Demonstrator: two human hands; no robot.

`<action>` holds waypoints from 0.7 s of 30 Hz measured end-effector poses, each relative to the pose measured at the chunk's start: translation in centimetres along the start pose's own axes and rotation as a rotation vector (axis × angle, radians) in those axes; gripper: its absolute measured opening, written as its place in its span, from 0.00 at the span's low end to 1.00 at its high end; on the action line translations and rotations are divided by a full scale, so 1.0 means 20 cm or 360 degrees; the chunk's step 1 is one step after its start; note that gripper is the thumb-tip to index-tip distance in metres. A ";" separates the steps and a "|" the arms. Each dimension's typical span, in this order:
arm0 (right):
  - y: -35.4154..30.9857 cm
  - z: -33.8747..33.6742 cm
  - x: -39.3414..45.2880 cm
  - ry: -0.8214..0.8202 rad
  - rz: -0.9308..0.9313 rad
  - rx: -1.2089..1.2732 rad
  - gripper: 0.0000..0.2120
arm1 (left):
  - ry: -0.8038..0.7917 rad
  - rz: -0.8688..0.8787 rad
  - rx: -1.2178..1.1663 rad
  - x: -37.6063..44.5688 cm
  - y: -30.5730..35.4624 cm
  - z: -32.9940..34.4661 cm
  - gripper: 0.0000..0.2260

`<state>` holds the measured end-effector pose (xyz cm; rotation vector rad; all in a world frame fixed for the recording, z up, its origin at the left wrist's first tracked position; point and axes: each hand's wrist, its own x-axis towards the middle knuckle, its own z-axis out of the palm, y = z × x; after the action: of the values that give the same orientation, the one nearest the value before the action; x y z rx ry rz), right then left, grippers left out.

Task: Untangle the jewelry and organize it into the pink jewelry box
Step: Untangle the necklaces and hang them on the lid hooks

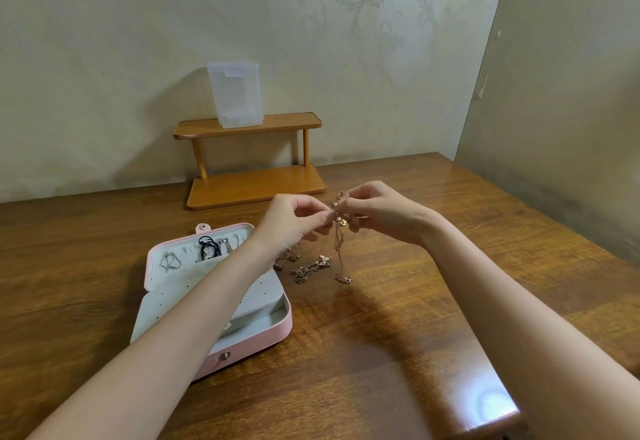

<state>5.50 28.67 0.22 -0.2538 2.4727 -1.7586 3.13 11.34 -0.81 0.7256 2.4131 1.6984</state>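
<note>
both hands (pixel 332 217) raised, pinching a gold chain (pixel 338 245) (dangling) over table (pixel 415 266).

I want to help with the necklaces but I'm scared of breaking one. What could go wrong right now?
1. Both hands, left and right, pinch the thin gold chain with pendants; pulling hard could tighten a knot or snap it.
2. Its lower end touches the brown wooden table near the loose pile of gold chains, so it might catch on them again.
3. The left forearm hangs over the open pink jewelry box and could bump it.
</note>
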 end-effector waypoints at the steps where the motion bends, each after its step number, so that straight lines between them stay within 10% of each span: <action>1: 0.00 0.00 0.00 -0.0022 0.0030 0.0042 0.09 | 0.0013 0.0145 0.0186 0.00 0.00 0.00 0.01; 14: -0.03 -0.03 0.00 -0.0191 0.0024 -0.0040 0.07 | 0.0014 0.0810 0.1004 -0.01 -0.03 -0.03 0.03; 21: 0.03 0.03 0.00 -0.0148 -0.0151 0.0659 0.06 | 0.0004 0.0806 0.1118 0.02 -0.03 0.01 0.06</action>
<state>5.61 28.32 -0.59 -0.4083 2.0024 -2.1854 2.68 11.46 -1.28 1.5154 3.0151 0.8836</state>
